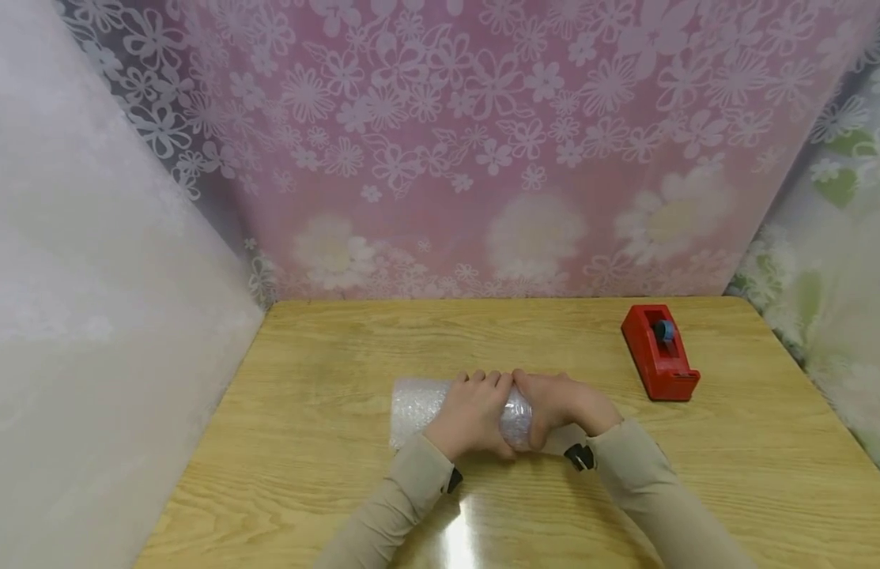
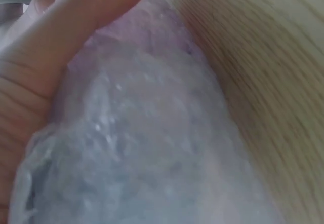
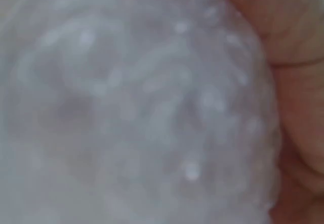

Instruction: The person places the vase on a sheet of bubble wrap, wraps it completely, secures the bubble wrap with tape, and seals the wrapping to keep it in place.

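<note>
A roll of clear bubble wrap (image 1: 414, 407) lies sideways on the wooden table, with a faint purple tint showing through it in the left wrist view. My left hand (image 1: 475, 415) grips the roll near its middle, fingers over the top and thumb along the near side. At the right end my right hand (image 1: 557, 401) holds the wrap, its thumb on the near side. The rounded, bubbly end of the wrap (image 3: 147, 102) fills most of the right wrist view, blurred, with part of that hand along its right side. What is inside the wrap is hidden.
A red tape dispenser (image 1: 660, 356) with a small blue roll of tape stands at the back right of the table (image 1: 304, 474). Pink floral cloth (image 1: 482, 158) hangs behind the table, and pale cloth (image 1: 112, 316) borders its left side.
</note>
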`<state>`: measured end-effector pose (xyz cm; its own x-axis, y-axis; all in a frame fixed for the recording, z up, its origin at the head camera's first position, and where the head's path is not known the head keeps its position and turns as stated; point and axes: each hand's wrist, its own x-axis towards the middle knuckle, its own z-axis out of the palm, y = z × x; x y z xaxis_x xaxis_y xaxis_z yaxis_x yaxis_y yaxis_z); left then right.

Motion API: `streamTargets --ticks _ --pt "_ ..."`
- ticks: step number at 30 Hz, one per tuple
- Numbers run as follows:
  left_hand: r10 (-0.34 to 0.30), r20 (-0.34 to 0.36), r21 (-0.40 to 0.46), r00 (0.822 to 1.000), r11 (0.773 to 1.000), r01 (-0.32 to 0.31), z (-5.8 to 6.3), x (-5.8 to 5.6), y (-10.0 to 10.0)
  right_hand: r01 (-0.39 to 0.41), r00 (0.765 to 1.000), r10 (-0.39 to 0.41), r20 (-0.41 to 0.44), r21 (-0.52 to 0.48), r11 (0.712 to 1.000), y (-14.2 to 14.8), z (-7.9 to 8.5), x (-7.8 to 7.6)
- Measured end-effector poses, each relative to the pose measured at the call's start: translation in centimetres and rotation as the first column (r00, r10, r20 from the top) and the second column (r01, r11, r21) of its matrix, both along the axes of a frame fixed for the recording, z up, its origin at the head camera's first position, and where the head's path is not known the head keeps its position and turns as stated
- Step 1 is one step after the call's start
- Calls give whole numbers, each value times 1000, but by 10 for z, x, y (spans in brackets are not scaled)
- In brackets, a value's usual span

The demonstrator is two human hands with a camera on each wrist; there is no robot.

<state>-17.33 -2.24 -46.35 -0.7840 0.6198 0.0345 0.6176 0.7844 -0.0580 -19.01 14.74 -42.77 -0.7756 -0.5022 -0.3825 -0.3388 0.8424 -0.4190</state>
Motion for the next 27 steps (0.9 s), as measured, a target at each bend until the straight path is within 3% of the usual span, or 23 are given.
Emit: streamTargets --ticks 9,16,27 --pt "-22 -23 11 999 1000 22 -1 -2 -7 -17 994 25 102 -82 997 2 2 -8" --pt "-1 -24 31 1000 1000 2 -1 -2 -8 -24 980 36 195 -65 998 0 5 -20" --pt "44 30 12 999 999 -44 8 -4 1 4 981 2 194 -31 1000 4 8 -19"
